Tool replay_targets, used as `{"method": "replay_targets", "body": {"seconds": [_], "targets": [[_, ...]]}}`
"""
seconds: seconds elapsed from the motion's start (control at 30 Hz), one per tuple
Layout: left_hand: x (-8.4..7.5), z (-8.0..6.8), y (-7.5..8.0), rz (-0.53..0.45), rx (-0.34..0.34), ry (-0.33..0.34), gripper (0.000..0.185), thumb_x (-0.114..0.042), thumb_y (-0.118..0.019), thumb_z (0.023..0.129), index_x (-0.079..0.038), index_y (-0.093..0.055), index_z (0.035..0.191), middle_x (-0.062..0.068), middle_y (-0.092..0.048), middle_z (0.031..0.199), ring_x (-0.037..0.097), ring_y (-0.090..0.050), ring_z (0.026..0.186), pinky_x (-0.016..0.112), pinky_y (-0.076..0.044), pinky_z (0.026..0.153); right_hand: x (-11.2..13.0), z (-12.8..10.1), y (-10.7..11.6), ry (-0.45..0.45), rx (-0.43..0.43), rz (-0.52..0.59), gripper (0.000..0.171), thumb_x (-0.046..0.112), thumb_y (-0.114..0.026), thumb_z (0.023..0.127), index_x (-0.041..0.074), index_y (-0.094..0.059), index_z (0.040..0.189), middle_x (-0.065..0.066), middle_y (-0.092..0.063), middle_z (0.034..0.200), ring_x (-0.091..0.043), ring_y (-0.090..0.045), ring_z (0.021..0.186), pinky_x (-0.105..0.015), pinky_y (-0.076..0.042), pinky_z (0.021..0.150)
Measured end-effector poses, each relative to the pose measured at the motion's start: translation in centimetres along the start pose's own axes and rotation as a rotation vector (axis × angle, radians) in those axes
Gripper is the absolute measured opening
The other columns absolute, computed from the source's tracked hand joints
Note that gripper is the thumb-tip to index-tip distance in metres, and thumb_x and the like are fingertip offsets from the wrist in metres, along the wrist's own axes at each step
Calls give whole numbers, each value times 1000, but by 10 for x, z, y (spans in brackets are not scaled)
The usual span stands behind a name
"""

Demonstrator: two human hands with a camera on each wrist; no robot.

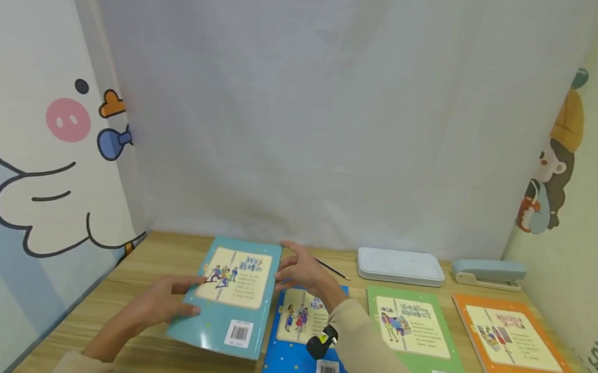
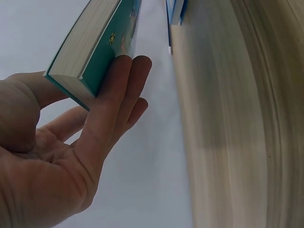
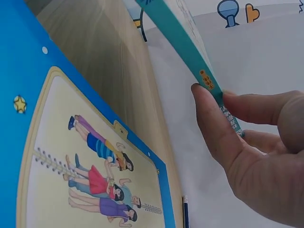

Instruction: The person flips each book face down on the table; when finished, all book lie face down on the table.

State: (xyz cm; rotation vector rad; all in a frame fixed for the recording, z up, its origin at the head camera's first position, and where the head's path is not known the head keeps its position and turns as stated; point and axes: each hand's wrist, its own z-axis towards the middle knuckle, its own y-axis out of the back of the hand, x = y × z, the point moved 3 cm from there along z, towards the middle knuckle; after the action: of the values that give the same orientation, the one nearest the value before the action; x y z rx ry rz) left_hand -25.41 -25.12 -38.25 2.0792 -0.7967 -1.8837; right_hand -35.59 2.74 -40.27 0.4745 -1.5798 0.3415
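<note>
We hold the teal book [image 1: 234, 298] off the desk [image 1: 140, 257], left hand [image 1: 160, 305] pinching its page edge, right hand [image 1: 302, 270] pinching the spine. Light grips: it could slip onto the blue book [image 1: 292, 347].

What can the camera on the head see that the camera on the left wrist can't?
Only the head view shows the green book, the orange book, the stapler, the pale case and the right hand. Only the left wrist view shows the teal book's page edges and the left hand's palm. Both show the left hand holding the teal book and the wooden table.
</note>
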Motion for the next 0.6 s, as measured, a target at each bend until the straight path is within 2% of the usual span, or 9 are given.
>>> {"method": "replay_targets", "body": {"seconds": [0.13, 0.2, 0.37, 0.5, 0.6], "targets": [[6, 0, 2, 60, -19, 12, 72, -9, -80, 81, 3, -48, 145, 41, -41, 145, 42, -61, 115, 39, -60, 80, -5, 5, -5, -13, -9, -31, 83, -13, -64, 88, 8, -25, 158, -21, -62, 106, -22, -69, 78, -45, -62, 82], [10, 1, 3, 66, -22, 24, 72, -9, -81, 81, 2, -48, 144, 41, -42, 144, 42, -60, 116, 40, -60, 81, -8, 8, -8, -23, -19, -40, 83, -14, -65, 87, 7, -26, 157, -20, -62, 104, -22, -69, 77, -43, -62, 80], [24, 3, 4, 18, 0, 67, 72, -4, -80, 81, 3, -47, 145, 43, -43, 141, 24, -69, 94, 44, -61, 78, -15, 13, -15, -54, -39, -40, 83, -16, -65, 86, 7, -29, 156, -19, -62, 102, -22, -69, 78, -40, -63, 79], [33, 6, 4, 21, 7, 85, 70, -1, -79, 81, 4, -48, 143, 37, -55, 129, 22, -68, 89, 44, -62, 75, -19, 14, -21, -65, -34, -40, 82, -18, -65, 85, 5, -30, 156, -22, -63, 105, -26, -71, 82, -39, -63, 77], [39, 8, 4, 32, 8, 104, 70, 1, -79, 80, 4, -49, 143, 27, -63, 117, 23, -67, 87, 43, -61, 73, -23, 14, -24, -81, -36, -52, 82, -18, -65, 85, 4, -31, 155, -23, -64, 106, -28, -72, 84, -37, -63, 76]]}}
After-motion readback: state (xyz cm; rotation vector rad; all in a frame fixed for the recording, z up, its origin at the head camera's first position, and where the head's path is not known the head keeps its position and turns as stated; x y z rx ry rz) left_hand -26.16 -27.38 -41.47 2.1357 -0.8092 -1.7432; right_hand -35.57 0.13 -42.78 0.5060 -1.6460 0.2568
